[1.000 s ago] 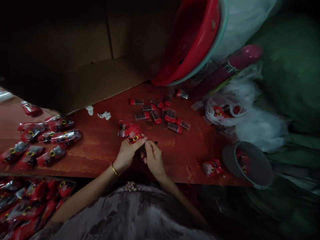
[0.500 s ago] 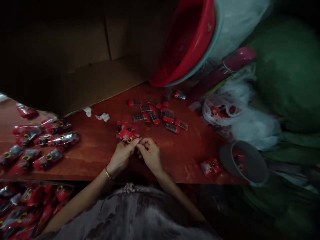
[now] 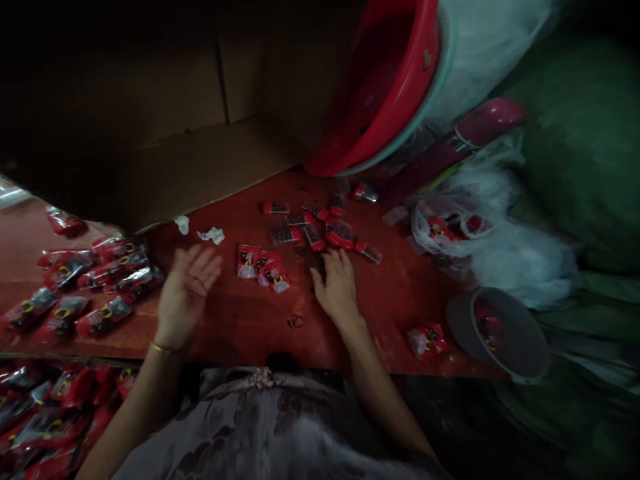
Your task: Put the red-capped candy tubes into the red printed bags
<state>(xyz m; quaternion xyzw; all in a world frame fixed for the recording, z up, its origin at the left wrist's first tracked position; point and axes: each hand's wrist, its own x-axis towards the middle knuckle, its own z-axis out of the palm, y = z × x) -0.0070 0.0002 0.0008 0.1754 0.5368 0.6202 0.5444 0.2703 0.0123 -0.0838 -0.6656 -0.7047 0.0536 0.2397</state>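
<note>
My left hand [image 3: 187, 293] is raised over the left of the red table, palm showing, fingers apart, holding nothing. My right hand [image 3: 337, 287] reaches over the near side of a group of small clear containers with red ends [image 3: 314, 237]. Its thumb stands apart from the fingers, whose tips are at the containers; whether they touch one is hidden. Between my hands lie flat red printed packets [image 3: 274, 272], partly overlapping. A small dark ring-like thing [image 3: 295, 322] rests nearer to me, too small to name.
Filled red packages [image 3: 103, 317] lie at left, with more in a box [image 3: 60, 413] below. A large cardboard box [image 3: 210, 160] and a red basin [image 3: 400, 100] stand behind. At right are a purple bottle [image 3: 465, 137], plastic bags [image 3: 520, 260] and a grey bucket [image 3: 500, 333].
My hands have parted. The left has let go of the red packet, which now lies on the table, and moved left. The right has moved right and forward to the clear containers.
</note>
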